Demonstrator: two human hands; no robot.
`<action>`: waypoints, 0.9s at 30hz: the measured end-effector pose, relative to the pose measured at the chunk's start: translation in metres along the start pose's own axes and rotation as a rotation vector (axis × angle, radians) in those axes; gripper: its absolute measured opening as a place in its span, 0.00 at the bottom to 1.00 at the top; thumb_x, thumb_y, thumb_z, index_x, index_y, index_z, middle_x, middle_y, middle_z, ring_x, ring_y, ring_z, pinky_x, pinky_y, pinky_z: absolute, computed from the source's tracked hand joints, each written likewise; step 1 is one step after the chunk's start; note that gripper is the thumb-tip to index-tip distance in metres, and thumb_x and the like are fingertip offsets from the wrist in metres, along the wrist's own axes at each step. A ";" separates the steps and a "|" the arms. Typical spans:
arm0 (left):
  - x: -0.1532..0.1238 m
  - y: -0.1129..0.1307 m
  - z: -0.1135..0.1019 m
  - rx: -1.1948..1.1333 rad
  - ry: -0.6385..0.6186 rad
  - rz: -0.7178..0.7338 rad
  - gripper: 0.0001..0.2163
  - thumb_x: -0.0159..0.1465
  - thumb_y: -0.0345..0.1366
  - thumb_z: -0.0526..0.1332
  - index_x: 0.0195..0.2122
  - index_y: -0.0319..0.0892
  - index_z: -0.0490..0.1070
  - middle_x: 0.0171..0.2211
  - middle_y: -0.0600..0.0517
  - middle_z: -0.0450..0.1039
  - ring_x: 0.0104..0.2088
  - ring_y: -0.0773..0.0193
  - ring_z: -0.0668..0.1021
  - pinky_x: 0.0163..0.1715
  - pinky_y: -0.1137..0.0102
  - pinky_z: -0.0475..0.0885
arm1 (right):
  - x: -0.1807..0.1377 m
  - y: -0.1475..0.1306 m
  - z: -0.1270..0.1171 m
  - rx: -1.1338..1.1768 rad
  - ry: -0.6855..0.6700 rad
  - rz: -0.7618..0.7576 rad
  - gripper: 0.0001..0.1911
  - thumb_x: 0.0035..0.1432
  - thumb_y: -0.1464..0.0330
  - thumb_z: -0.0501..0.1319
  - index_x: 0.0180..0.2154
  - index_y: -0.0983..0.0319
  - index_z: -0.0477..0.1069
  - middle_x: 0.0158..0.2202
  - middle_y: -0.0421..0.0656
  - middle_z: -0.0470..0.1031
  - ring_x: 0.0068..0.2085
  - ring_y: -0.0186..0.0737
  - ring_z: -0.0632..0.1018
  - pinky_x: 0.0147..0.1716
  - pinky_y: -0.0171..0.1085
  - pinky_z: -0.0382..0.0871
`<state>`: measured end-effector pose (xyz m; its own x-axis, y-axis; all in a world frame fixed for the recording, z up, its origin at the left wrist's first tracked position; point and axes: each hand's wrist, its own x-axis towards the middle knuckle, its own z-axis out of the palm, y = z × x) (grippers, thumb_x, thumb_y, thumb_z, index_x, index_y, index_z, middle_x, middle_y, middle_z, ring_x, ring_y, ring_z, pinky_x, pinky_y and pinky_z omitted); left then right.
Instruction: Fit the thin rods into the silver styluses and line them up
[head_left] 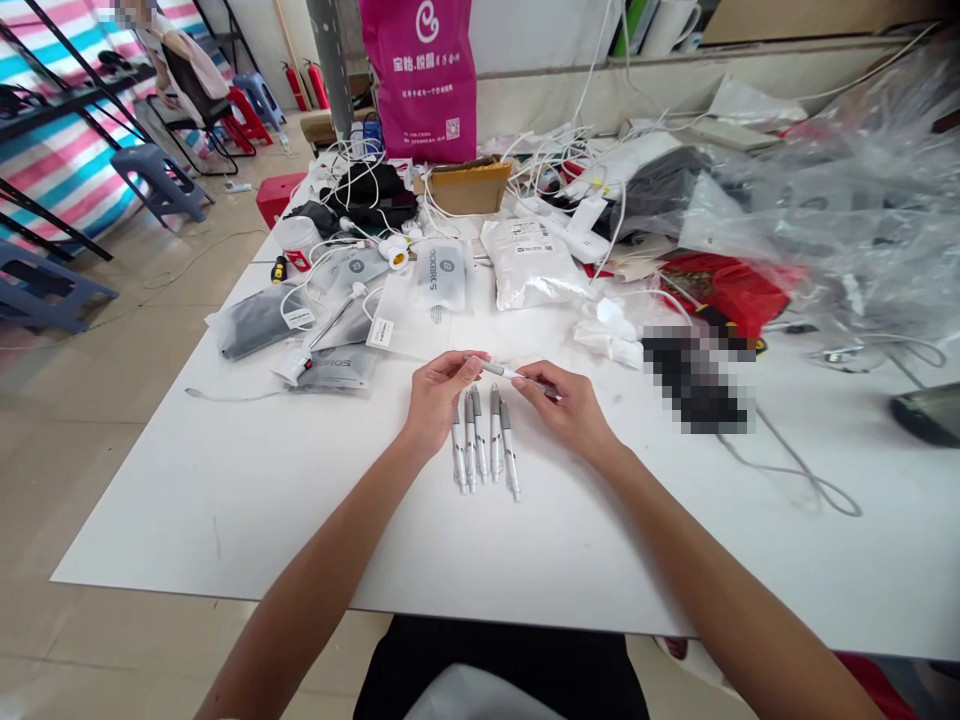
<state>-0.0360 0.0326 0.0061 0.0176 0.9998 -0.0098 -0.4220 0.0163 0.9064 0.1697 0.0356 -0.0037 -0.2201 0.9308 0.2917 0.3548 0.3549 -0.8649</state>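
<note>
Between my two hands a white and grey pen (501, 370) is held almost level, just above the table. My left hand (441, 395) pinches its left end between thumb and fingers. The right end is in the closed fingers of my right hand (564, 402). Below them several white pens (482, 440) with grey grips lie side by side on the white table (300, 530), tips pointing away from me. A small gap splits the row into two groups.
Grey packaged pouches (262, 318) and a white packet (529, 262) lie beyond my hands. Tangled white cables, a cardboard box (469, 188) and a magenta bag (420, 90) crowd the back. Clear plastic wrap (825, 220) heaps at right. Across the room, a person (176, 55) is near a chair.
</note>
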 end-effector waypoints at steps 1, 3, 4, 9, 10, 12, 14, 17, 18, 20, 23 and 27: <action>0.000 0.001 0.000 0.012 0.002 0.005 0.10 0.61 0.45 0.75 0.38 0.46 0.86 0.42 0.49 0.82 0.41 0.64 0.76 0.47 0.66 0.72 | 0.001 -0.001 0.000 0.116 0.008 0.051 0.14 0.66 0.54 0.68 0.42 0.57 0.78 0.29 0.38 0.74 0.28 0.35 0.70 0.27 0.36 0.62; -0.001 0.003 0.000 0.067 -0.002 0.006 0.10 0.61 0.45 0.75 0.40 0.47 0.86 0.40 0.50 0.82 0.40 0.63 0.77 0.46 0.65 0.73 | 0.005 -0.002 -0.002 0.373 0.051 0.122 0.16 0.61 0.53 0.72 0.42 0.56 0.77 0.27 0.36 0.71 0.25 0.34 0.67 0.25 0.36 0.60; -0.002 0.003 0.000 0.109 -0.014 0.010 0.11 0.61 0.45 0.75 0.40 0.47 0.86 0.39 0.49 0.83 0.40 0.62 0.78 0.46 0.64 0.74 | 0.008 -0.001 -0.004 0.486 0.086 0.140 0.16 0.60 0.53 0.73 0.41 0.56 0.76 0.26 0.35 0.68 0.25 0.34 0.65 0.24 0.36 0.61; -0.006 0.004 0.003 0.255 -0.039 0.094 0.11 0.62 0.46 0.74 0.40 0.45 0.84 0.45 0.47 0.83 0.46 0.58 0.81 0.49 0.63 0.74 | 0.023 0.002 -0.019 0.674 0.230 0.157 0.20 0.66 0.47 0.64 0.35 0.54 0.66 0.33 0.40 0.69 0.35 0.39 0.73 0.36 0.41 0.75; -0.006 0.004 0.003 0.271 -0.009 0.117 0.11 0.63 0.46 0.73 0.40 0.45 0.84 0.44 0.47 0.83 0.46 0.58 0.81 0.49 0.64 0.74 | 0.026 0.002 -0.023 0.682 0.224 0.154 0.21 0.67 0.45 0.61 0.35 0.54 0.64 0.33 0.39 0.68 0.36 0.39 0.73 0.37 0.42 0.76; -0.004 0.006 0.001 0.305 0.067 0.174 0.11 0.64 0.46 0.73 0.40 0.44 0.83 0.41 0.48 0.82 0.44 0.60 0.80 0.48 0.65 0.74 | 0.028 0.004 -0.033 0.717 0.211 0.131 0.24 0.68 0.44 0.59 0.33 0.54 0.60 0.27 0.37 0.61 0.30 0.38 0.69 0.34 0.41 0.75; 0.000 0.007 -0.002 0.320 0.131 0.226 0.12 0.64 0.46 0.72 0.42 0.44 0.82 0.39 0.48 0.81 0.43 0.61 0.80 0.46 0.66 0.74 | 0.028 0.008 -0.044 0.796 0.209 0.115 0.27 0.68 0.42 0.58 0.29 0.55 0.56 0.23 0.33 0.50 0.23 0.36 0.58 0.24 0.37 0.67; 0.005 0.008 -0.008 0.322 0.199 0.253 0.12 0.65 0.46 0.71 0.42 0.43 0.81 0.37 0.49 0.80 0.40 0.62 0.79 0.42 0.67 0.74 | 0.025 0.018 -0.059 0.971 0.173 0.153 0.32 0.67 0.43 0.60 0.25 0.56 0.51 0.20 0.32 0.43 0.20 0.33 0.47 0.16 0.35 0.52; 0.006 0.008 -0.009 0.320 0.215 0.256 0.12 0.64 0.46 0.71 0.41 0.43 0.81 0.36 0.49 0.80 0.39 0.63 0.79 0.41 0.68 0.74 | 0.024 0.022 -0.063 1.028 0.158 0.165 0.32 0.67 0.44 0.61 0.24 0.56 0.50 0.20 0.31 0.42 0.20 0.32 0.45 0.16 0.34 0.49; 0.008 0.008 -0.011 0.321 0.233 0.264 0.12 0.64 0.46 0.72 0.41 0.43 0.80 0.35 0.49 0.79 0.38 0.63 0.79 0.39 0.68 0.74 | 0.022 0.028 -0.069 1.115 0.139 0.171 0.33 0.65 0.45 0.62 0.23 0.57 0.48 0.19 0.31 0.40 0.20 0.31 0.44 0.15 0.34 0.47; 0.008 0.007 -0.011 0.348 0.230 0.276 0.12 0.64 0.46 0.72 0.41 0.43 0.80 0.35 0.49 0.79 0.38 0.63 0.79 0.40 0.68 0.74 | 0.021 0.032 -0.072 1.177 0.131 0.162 0.34 0.63 0.47 0.64 0.23 0.57 0.45 0.18 0.31 0.39 0.19 0.31 0.43 0.15 0.33 0.46; 0.006 0.007 -0.006 0.374 0.204 0.282 0.12 0.64 0.46 0.72 0.41 0.43 0.80 0.36 0.49 0.79 0.37 0.63 0.80 0.41 0.67 0.74 | 0.021 0.032 -0.073 1.132 0.125 0.165 0.33 0.63 0.45 0.64 0.24 0.56 0.46 0.18 0.31 0.40 0.19 0.31 0.43 0.15 0.33 0.47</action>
<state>-0.0449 0.0386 0.0100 -0.2433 0.9472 0.2090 -0.0305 -0.2228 0.9744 0.2425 0.0726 0.0042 -0.1329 0.9833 0.1244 -0.6626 0.0052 -0.7490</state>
